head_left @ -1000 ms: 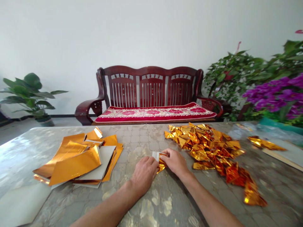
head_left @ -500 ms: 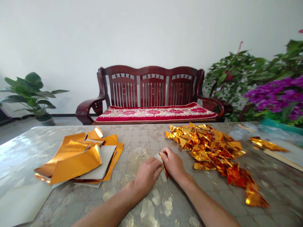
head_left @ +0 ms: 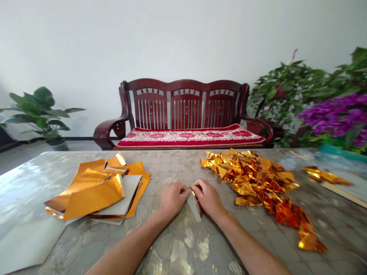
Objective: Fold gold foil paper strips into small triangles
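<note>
Left hand (head_left: 173, 200) and right hand (head_left: 208, 198), fingers closed, together pinch a folded gold-foil sheet (head_left: 195, 204) over the middle of the tabletop (head_left: 43, 172) (crumpled foil heap (head_left: 258, 179) to the right, flat foil sheets (head_left: 94, 194) to the left).

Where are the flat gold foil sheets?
In the head view, the flat gold foil sheets lie on the left of the glossy tabletop, left of the person's left hand.

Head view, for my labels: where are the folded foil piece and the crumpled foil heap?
folded foil piece (head_left: 199, 209), head view, on its gold edge
crumpled foil heap (head_left: 252, 177), head view, on its middle
</note>
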Demonstrator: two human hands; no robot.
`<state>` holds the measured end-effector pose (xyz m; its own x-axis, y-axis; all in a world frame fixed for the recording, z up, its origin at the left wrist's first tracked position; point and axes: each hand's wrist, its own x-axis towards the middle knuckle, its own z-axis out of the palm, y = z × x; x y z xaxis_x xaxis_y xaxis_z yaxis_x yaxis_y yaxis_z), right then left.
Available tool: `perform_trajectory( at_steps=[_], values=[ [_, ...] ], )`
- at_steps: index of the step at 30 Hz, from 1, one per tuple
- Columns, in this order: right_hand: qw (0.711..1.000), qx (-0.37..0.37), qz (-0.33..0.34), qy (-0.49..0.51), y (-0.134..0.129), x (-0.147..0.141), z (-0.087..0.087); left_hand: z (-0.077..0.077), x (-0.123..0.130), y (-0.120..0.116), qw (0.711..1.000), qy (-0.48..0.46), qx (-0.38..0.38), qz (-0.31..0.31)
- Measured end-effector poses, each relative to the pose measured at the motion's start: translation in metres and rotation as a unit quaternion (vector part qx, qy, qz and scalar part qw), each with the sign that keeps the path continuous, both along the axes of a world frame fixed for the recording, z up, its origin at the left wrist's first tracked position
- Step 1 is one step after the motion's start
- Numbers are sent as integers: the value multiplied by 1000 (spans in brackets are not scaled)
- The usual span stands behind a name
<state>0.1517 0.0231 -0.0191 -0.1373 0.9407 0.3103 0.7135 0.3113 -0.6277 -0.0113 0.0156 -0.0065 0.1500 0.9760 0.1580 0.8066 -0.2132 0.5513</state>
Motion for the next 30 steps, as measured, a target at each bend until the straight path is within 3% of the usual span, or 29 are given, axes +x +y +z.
perform_trajectory(
  at_steps=[6, 12, 30],
  values=[
    [998, -33, 35, 30, 1, 3, 1, 6, -2, -1, 1000, 10, -20, 7],
    [1000, 3, 21, 7, -1, 0, 3, 9, -5, 1, 999, 35, -22, 9],
    [987, 61, -6, -146, -9, -6, 5, 9, -7, 6, 993, 116, -6, 23]
  ],
)
